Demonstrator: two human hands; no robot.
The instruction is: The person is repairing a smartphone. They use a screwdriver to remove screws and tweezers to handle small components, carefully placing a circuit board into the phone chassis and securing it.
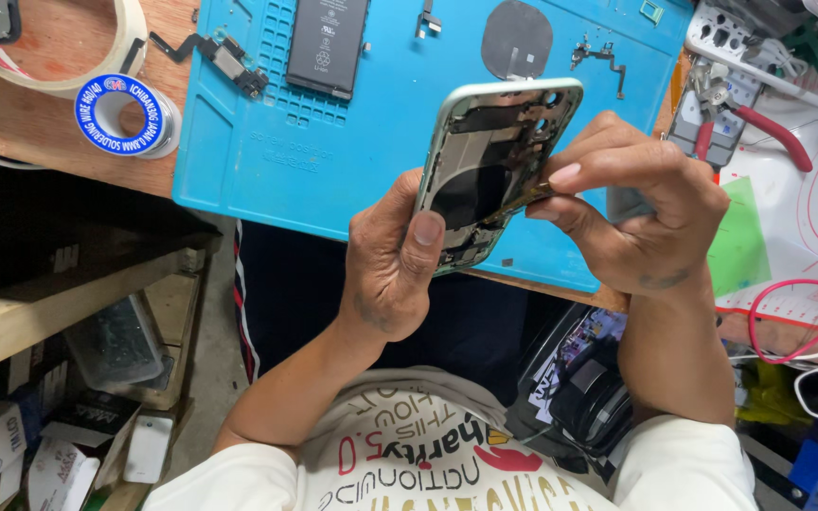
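Phone housing (494, 170), opened and stripped so its inner frame and dark parts show, is held tilted above the near edge of the blue work mat (267, 161). The left hand (390, 255) grips the housing's lower left side, thumb pressed flat on the front edge and the other fingers curled behind it. The right hand (636, 208) sits just right of the housing, its thumb and forefinger pinched shut on a thin metal tool (518, 202) whose tip reaches into the housing's middle.

On the mat, beyond the housing, lie a black battery (327, 43), a round dark coil pad (517, 40), and small flex parts (224, 59) near the mat's far left corner. Left of the mat, on the wooden bench, rests a spool of solder wire with a blue and white label (123, 114), and beyond it a roll of pale tape (115, 47). Right of the mat lie pliers with red handles (759, 123) on a white mat with red circles (807, 218). Below the mat's near edge, cables and a dark round object sit by the person's right arm.
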